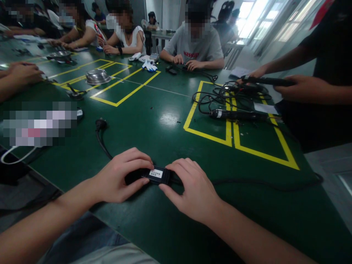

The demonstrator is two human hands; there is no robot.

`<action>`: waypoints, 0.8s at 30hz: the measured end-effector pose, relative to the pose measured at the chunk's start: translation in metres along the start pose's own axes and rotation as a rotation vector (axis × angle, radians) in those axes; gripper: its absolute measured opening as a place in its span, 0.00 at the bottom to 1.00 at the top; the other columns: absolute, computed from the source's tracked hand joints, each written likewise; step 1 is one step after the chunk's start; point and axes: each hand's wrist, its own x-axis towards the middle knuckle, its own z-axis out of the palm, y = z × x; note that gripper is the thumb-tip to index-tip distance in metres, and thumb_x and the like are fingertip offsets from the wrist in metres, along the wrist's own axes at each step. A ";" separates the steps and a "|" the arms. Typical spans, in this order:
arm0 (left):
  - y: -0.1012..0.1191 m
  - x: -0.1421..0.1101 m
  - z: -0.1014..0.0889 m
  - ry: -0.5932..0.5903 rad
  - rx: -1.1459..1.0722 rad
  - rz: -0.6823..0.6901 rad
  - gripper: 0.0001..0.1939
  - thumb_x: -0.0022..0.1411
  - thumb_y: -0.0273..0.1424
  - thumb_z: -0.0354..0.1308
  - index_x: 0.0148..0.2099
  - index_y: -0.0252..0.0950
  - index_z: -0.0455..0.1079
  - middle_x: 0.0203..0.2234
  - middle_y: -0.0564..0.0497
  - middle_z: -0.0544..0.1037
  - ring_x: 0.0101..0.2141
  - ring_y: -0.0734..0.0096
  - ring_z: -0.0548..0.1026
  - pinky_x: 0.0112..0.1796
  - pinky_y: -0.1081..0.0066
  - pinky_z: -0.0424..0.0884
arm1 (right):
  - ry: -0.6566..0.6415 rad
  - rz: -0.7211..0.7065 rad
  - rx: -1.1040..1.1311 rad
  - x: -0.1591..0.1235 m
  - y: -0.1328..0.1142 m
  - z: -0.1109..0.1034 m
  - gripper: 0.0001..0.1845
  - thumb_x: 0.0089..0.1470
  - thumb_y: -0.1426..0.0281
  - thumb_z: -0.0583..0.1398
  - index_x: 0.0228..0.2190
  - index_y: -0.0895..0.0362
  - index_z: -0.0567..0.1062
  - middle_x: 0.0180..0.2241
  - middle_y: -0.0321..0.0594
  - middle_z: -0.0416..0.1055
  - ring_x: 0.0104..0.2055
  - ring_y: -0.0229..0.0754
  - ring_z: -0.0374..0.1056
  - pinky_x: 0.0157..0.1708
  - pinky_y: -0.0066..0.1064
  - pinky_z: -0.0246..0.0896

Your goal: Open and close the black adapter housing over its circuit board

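Note:
A small black box with a white label [155,174] lies on the green table [154,124] close to the near edge. My left hand [121,176] grips its left end, fingers curled over the top and thumb along the front. At the box's right end my right hand [189,189] pinches it between fingertips and thumb. A black cord runs from the box leftward and back to a plug [100,124]; another black cable [264,182] trails away to the right.
Yellow tape outlines mark boxes on the table. A tangle of black cables and a black rod-shaped tool [236,115] lie at right, where a standing person holds a similar tool [264,80]. Metal bowls [97,76] and several seated people line the far and left sides.

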 end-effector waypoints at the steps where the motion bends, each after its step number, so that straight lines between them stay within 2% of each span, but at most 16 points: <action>1: 0.000 0.000 0.000 0.000 0.001 0.000 0.12 0.71 0.26 0.63 0.55 0.37 0.75 0.46 0.43 0.83 0.44 0.62 0.81 0.46 0.64 0.78 | -0.004 -0.002 0.000 0.000 0.000 0.000 0.13 0.61 0.67 0.70 0.47 0.56 0.79 0.45 0.45 0.79 0.45 0.53 0.73 0.44 0.46 0.64; 8: 0.000 -0.001 0.000 -0.010 -0.006 0.003 0.13 0.70 0.26 0.62 0.56 0.37 0.74 0.46 0.44 0.82 0.44 0.63 0.80 0.46 0.65 0.78 | -0.014 -0.011 -0.001 0.000 -0.001 -0.001 0.15 0.60 0.67 0.71 0.48 0.57 0.79 0.46 0.44 0.79 0.46 0.53 0.73 0.44 0.45 0.65; 21: 0.000 -0.001 0.001 -0.016 0.000 -0.005 0.12 0.71 0.27 0.62 0.55 0.37 0.75 0.46 0.43 0.83 0.44 0.62 0.81 0.45 0.65 0.79 | -0.014 -0.003 -0.003 0.001 -0.001 0.000 0.13 0.60 0.68 0.70 0.46 0.55 0.78 0.44 0.44 0.79 0.45 0.52 0.72 0.43 0.44 0.63; 24: -0.002 -0.005 0.002 0.042 -0.018 -0.039 0.14 0.71 0.28 0.62 0.58 0.39 0.74 0.47 0.44 0.84 0.45 0.61 0.82 0.46 0.65 0.80 | 0.034 0.025 0.007 -0.001 -0.002 -0.001 0.19 0.61 0.67 0.67 0.51 0.55 0.73 0.44 0.44 0.78 0.42 0.51 0.72 0.41 0.42 0.63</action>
